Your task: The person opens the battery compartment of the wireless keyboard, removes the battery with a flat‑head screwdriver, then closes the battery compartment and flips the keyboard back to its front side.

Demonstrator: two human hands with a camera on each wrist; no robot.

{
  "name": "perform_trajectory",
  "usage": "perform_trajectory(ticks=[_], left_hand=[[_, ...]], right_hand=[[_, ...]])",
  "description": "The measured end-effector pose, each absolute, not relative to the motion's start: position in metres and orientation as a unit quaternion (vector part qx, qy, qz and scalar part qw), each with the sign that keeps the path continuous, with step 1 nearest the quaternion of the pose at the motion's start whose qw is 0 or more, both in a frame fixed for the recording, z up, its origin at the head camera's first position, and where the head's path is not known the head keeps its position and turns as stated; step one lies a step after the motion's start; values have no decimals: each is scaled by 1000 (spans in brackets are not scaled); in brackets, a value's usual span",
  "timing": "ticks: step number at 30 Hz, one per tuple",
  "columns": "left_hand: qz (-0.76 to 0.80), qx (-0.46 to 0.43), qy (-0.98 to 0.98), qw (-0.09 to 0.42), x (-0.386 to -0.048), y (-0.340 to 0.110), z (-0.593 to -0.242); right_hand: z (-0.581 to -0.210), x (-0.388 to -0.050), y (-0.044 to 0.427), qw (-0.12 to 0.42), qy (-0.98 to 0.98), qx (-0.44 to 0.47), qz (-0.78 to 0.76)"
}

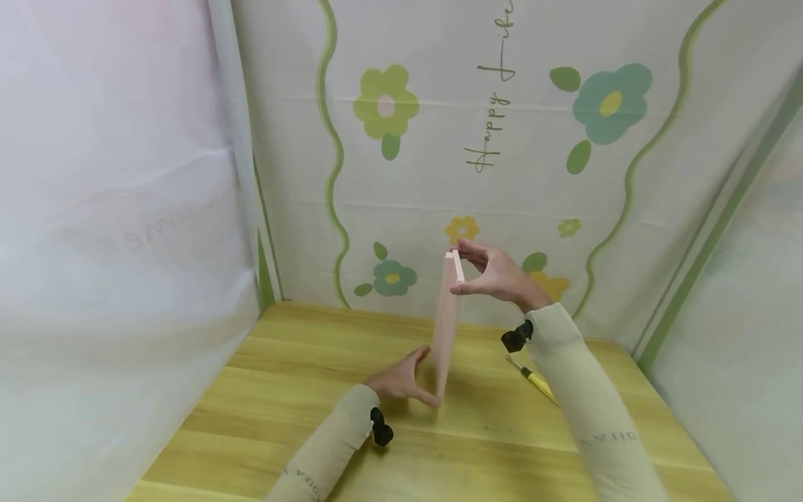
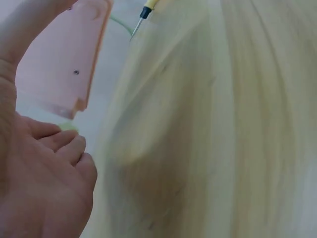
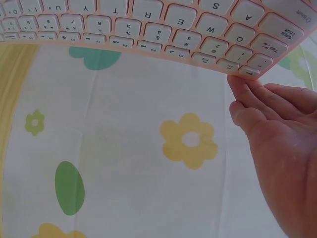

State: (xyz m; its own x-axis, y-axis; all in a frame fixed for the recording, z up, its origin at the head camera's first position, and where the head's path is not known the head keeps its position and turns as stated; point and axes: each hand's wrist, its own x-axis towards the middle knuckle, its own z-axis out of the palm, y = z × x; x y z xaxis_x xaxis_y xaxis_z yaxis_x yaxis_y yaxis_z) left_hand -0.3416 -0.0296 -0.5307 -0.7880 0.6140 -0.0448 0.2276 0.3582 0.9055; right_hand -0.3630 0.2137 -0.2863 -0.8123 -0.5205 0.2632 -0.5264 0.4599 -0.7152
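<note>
Plainly, right hand point(image 1: 498, 275): raised, thumb and fingers parted across the upper end of the keyboard, gripping it by its edges; from the wrist my fingertips show against the corner by Esc.
Left hand point(image 1: 401, 380): low, thumb and fingers spread around the lower end, not clenched; from the wrist my fingers look loose, just beside a corner, and I cannot tell whether my thumb presses.
Keyboard point(image 1: 444, 324): stood nearly upright on its short end between my hands, over the table; I cannot tell if its foot touches the wood.
Keys point(image 3: 179, 16): white, rounded squares in a pink frame, facing my right.
Underside: smooth pink, turned to my left, with small dark screws point(image 2: 76, 72) and a notched corner.
Sleeves point(image 1: 602, 411): cream cloth with dark lettering, a black camera point(image 1: 517, 337) at each wrist.
Screwdriver point(image 1: 536, 382): yellow handle, black collar, thin metal shaft, lying right of the keyboard, partly hidden by my right forearm.
Table point(image 1: 251, 418): yellowish wood, streaked grain.
Cloth point(image 1: 433, 174): white, lightly creased, printed with flowers, wavy green lines and "Happy Life", hanging behind the table.
</note>
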Motion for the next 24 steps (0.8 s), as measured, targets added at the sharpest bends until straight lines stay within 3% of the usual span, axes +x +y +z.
perform_trajectory(ticks=[13,24], left_hand=[[555,289,763,162,-341,-22,-537],[522,292,790,139,-340,-53,-536]], right_hand=[[-287,-362,220,-3,-845,297,444],[-300,-358,246,-27,-853,291,432]])
